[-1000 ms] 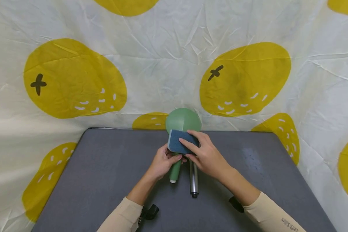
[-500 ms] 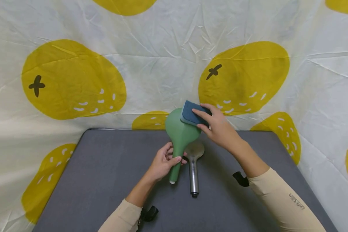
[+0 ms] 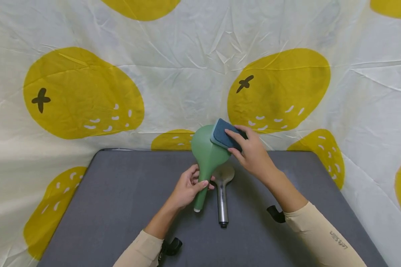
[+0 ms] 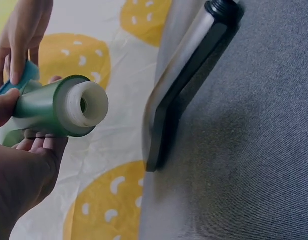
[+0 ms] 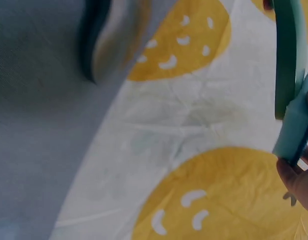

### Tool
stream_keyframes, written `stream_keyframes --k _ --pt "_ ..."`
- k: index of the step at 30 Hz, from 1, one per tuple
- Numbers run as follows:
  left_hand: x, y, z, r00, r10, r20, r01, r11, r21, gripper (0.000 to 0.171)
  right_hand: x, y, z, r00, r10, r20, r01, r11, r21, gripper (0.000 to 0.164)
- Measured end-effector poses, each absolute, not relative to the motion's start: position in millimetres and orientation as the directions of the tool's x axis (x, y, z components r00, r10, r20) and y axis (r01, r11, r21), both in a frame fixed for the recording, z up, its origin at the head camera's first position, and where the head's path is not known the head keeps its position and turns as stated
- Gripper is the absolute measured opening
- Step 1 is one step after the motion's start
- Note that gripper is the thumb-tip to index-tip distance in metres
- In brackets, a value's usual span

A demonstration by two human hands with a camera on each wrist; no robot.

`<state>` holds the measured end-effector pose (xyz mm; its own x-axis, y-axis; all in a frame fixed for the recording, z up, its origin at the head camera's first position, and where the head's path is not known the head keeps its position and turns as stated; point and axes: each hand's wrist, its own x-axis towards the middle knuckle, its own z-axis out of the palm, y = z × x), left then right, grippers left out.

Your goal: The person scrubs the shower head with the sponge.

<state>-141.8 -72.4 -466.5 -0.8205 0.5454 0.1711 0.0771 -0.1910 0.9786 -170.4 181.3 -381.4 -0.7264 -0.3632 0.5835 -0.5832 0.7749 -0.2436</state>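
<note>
In the head view, a smooth green shower head pointed its long axis far and slightly right above the table, left hand curled round its handle, right hand pinching a sponge against it; the left wrist view showed its hollow white tip, the right its slim edge.

Screened workspace, yellow-patterned hanging cloth, grey table

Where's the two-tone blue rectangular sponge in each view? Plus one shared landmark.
Head: two-tone blue rectangular sponge just right of centre.
Left wrist: sponge at the left, above mid-height, partly hidden.
Right wrist: sponge at the right edge, near mid-height.
Shared landmark: green round-headed plastic shower head, next to the sponge in all three.
</note>
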Motion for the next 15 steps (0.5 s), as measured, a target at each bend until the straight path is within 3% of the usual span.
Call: stream_keyframes --k 15 --pt "-144 -68 -461 -0.881 0.442 0.169 0.090 -0.195 0.977 0.047 -122 145 -440 -0.597 -0.433 0.675 -0.654 0.750 -0.097 0.067"
